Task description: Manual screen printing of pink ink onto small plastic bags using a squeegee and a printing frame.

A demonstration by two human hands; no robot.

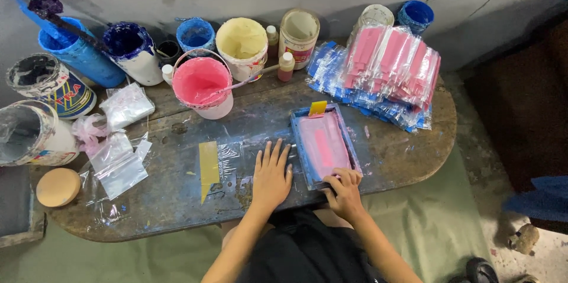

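Right hand (345,191) grips near end of frame (325,144) (long axis runs away from person); left hand (271,175) flat, open, just left of frame.

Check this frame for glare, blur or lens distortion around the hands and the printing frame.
Head view: soft, even light; left hand, right hand and blue rectangular screen frame with pink ink are sharp; mild glare on the stacked clear plastic packets; wide-angle bending curves the worn blue table edge; right corner falls dark.

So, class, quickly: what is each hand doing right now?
Left hand: open, flat on the paint-stained wooden table.
Right hand: fingers curled on the blue-framed pink printing screen.
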